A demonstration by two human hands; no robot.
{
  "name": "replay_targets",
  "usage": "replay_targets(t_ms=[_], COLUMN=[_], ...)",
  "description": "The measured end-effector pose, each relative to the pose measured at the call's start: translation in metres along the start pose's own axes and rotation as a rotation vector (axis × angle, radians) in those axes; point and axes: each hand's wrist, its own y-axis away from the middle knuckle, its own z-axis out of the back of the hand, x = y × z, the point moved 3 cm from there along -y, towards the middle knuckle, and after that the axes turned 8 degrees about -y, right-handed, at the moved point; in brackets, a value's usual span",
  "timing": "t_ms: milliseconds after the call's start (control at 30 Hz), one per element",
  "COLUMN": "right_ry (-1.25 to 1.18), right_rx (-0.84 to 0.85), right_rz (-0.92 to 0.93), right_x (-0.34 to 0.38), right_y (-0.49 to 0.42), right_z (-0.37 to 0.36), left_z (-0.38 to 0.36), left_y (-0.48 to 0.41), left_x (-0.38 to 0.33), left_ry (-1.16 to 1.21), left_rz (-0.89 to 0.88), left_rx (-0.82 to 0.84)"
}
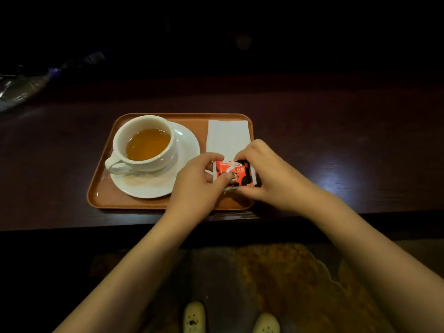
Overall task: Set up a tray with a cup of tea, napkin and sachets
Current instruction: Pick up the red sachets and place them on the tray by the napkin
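1. At the bottom edge of the frame, two pale shoes [194,317] stand on a mottled brown floor [276,284].
2. Two bare forearms rise from the lower corners and meet at centre right of the frame, over the near right corner of the tray [101,188].
3. The left hand [194,183] has its grip closed on the left end of the sachets [236,173], thumb on the printed red-and-black face.
4. The right hand [262,169] has its grip closed on the right end of the same sachets, fingers curled over the top edge.
5. The sachets sit low over the tray, at the near end of the napkin [228,137]; whether they touch it I cannot tell.
6. The white napkin lies flat in the tray's right part, running to its far edge.
7. On the tray's left part, a white saucer [185,150] carries a white cup [144,140], handle pointing lower left.
8. The cup holds amber tea [147,144], well below the rim.
9. The orange tray rests on a dark tabletop [336,140], close to its near edge.
10. In the upper left, crumpled clear plastic [21,87] lies on the tabletop.
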Motion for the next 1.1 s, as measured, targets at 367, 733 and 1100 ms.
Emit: replay_targets(t_ms=[367, 733, 1100], right_ry=[0.125, 0.088, 0.306], right_rx=[0.099, -0.237, -0.145], right_rz=[-0.125, -0.187, -0.178], right_x=[-0.007, -0.020, -0.034], right_y=[0.005, -0.006, -0.046], right_z=[-0.023, 0.006, -0.014], left_z=[-0.011, 0.010, -0.027], left_y=[0.004, -0.008, -0.053], left_x=[0.024, 0.012, 0.007], left_ry=[-0.188, -0.406, -0.593], left_rz=[-0.004, -0.199, -0.235], left_rx=[0.080, -0.060, 0.039])
